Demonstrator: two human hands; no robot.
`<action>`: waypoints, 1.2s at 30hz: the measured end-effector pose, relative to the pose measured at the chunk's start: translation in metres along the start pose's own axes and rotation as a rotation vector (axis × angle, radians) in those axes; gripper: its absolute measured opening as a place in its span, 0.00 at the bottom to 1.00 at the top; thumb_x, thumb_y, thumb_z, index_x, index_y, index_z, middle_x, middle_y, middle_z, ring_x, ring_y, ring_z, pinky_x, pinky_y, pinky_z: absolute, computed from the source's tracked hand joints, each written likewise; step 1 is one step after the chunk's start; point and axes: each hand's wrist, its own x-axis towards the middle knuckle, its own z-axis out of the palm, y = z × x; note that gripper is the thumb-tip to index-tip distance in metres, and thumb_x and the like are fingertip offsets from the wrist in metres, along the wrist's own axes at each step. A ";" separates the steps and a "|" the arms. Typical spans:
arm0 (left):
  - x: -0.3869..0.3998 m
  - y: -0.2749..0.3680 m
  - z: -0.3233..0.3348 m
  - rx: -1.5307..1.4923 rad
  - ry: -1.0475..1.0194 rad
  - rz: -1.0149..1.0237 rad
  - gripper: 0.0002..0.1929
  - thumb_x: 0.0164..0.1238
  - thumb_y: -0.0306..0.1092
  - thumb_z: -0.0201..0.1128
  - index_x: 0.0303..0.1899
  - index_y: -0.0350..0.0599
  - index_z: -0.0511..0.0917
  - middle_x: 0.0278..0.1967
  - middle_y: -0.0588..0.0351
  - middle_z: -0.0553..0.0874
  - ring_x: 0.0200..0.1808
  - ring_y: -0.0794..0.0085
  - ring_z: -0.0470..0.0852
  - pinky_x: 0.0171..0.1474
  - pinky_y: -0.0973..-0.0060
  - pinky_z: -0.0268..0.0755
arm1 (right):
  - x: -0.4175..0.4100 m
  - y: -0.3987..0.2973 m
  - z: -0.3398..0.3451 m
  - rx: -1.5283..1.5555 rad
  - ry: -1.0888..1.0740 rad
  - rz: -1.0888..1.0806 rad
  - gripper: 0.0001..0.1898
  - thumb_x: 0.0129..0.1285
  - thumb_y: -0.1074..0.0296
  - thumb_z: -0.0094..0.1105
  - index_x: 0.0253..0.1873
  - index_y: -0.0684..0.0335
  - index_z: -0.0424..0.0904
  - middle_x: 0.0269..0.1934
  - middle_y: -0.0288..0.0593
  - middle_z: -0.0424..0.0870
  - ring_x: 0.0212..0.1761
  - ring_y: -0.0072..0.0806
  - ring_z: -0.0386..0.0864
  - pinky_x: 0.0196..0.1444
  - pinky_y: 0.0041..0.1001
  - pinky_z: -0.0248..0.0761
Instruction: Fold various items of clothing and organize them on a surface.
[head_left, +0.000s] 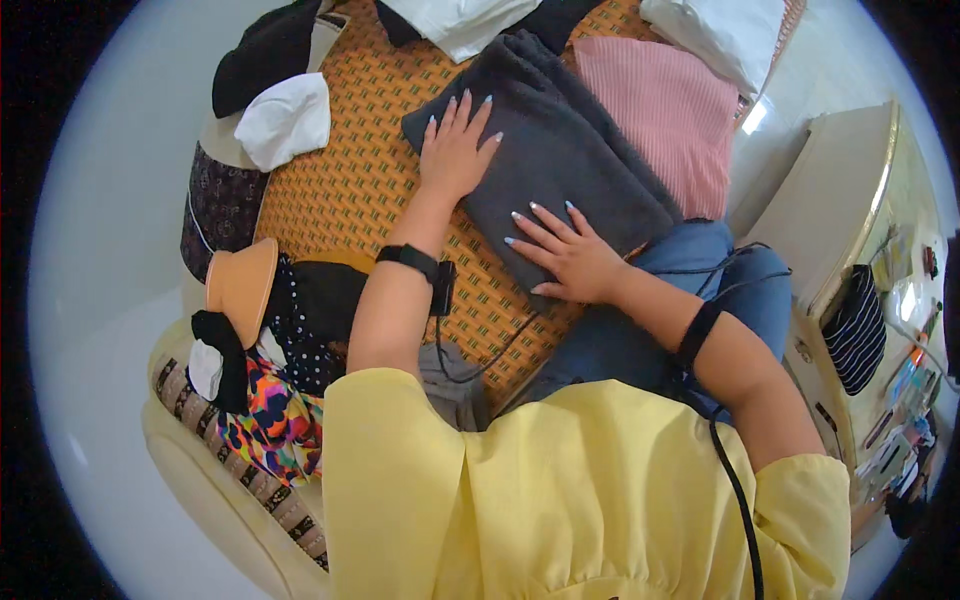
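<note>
A dark grey folded cloth (555, 157) with a fleecy surface lies at an angle on the woven mat (360, 150). My left hand (456, 150) rests flat on its left part, fingers spread. Near its lower corner, my right hand (574, 259) presses down with the fingers apart. Neither hand grips the cloth. Just right of it lies a folded pink ribbed cloth (664, 112), partly covered by the grey one. My legs in blue jeans (660, 300) are beside the lower right edge of the cloth.
White cloth (720, 37) lies at the top right, more white cloth (469, 19) at the top. A white cap-like item (285, 124), an orange visor (241, 289) and a multicoloured cloth (274, 427) lie left. A cabinet (817, 172) with small items stands right. A cable (495, 364) hangs near my left arm.
</note>
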 end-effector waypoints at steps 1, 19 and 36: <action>0.000 -0.001 0.002 0.004 0.041 -0.004 0.28 0.64 0.53 0.47 0.64 0.57 0.58 0.66 0.50 0.55 0.67 0.57 0.52 0.64 0.51 0.46 | 0.001 0.001 0.000 -0.023 -0.022 0.006 0.35 0.55 0.43 0.50 0.66 0.49 0.55 0.69 0.40 0.45 0.72 0.38 0.40 0.65 0.53 0.38; -0.017 -0.016 0.008 0.093 0.046 -0.354 0.28 0.64 0.56 0.44 0.64 0.61 0.58 0.65 0.49 0.57 0.63 0.54 0.60 0.62 0.52 0.47 | -0.006 0.025 -0.007 -0.056 0.318 0.529 0.36 0.56 0.50 0.53 0.65 0.63 0.55 0.67 0.46 0.52 0.70 0.38 0.47 0.67 0.42 0.43; -0.109 -0.073 -0.024 -0.967 0.184 -0.914 0.22 0.52 0.38 0.65 0.45 0.33 0.71 0.37 0.47 0.80 0.40 0.61 0.78 0.43 0.69 0.69 | -0.015 0.023 0.014 0.504 0.621 0.868 0.39 0.44 0.62 0.70 0.58 0.71 0.57 0.52 0.60 0.66 0.55 0.47 0.65 0.57 0.36 0.59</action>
